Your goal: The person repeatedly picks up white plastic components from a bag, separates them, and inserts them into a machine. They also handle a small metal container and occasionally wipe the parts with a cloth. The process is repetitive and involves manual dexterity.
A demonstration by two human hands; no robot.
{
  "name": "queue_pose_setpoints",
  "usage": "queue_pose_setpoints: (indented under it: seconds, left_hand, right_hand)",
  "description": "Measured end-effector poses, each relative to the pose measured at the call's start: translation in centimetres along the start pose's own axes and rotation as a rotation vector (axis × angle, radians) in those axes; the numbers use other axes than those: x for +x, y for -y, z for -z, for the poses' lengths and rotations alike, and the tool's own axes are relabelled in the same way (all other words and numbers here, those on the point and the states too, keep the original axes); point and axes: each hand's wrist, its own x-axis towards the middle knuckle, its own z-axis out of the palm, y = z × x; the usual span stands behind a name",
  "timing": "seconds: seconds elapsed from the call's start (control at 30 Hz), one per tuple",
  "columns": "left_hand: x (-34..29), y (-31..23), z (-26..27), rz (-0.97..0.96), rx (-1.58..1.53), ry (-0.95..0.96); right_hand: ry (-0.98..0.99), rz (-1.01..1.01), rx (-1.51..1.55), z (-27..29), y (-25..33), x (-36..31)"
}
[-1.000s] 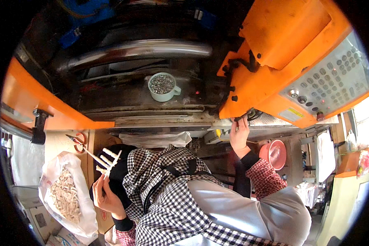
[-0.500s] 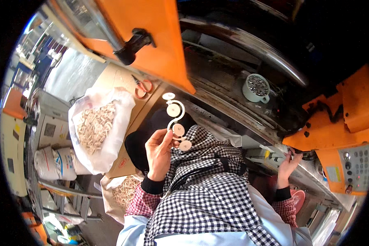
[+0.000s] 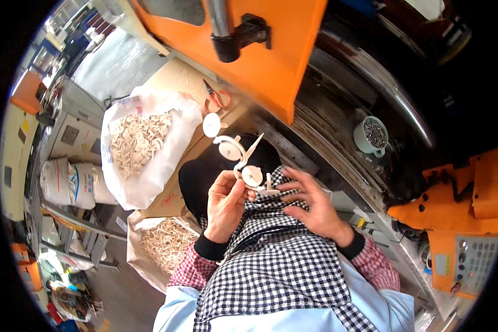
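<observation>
A cream moulded piece is pinched by the left fingers; the right fingers are spread beside it. Left of the fingers, a white bag contains disc pieces, a sack contains strands; rightward, a cup contains grey bits.

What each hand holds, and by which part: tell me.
The left hand pinches the cream piece by its curved stem, near the third disc down. The right hand, spread open, is by the piece's lower end; contact cannot be told.
</observation>
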Motion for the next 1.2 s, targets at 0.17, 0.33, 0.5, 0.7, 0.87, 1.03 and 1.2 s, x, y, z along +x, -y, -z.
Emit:
queue_pose_setpoints:
  seconds: [0.17, 0.33, 0.5, 0.7, 0.87, 1.03, 1.2]
  left_hand:
    - [-1.2, -0.3, 1.2, -0.053, -0.052, -0.015]
    - [-1.9, -1.1, 1.4, -0.076, 0.035, -0.159]
    - [-1.7, -1.0, 3.2, -0.127, 0.171, -0.123]
    - [-1.4, -1.8, 3.4, -0.15, 0.228, -0.205]
    - [-1.1, -2.7, 3.2, -0.134, 0.498, -0.23]
    - [-1.3, -2.9, 2.4, -0.074, 0.303, -0.316]
    - [-1.3, -3.0, 2.6, -0.085, 0.337, -0.345]
  right_hand:
    - [0.236, 0.181, -0.16, -2.1, -1.7, 4.9]
    - [0.235, 0.398, -0.416, -2.4, -1.5, 6.5]
    - [0.259, 0.479, -0.456, -2.6, -2.0, 7.7]
    - [0.331, 0.461, -0.461, -3.1, -0.8, 10.2]
    - [0.523, 0.365, -0.37, -4.2, -0.1, 11.7]
    - [0.492, 0.498, -0.433, -4.9, -0.3, 11.8]
    - [0.497, 0.397, -0.375, -4.9, -0.7, 12.2]
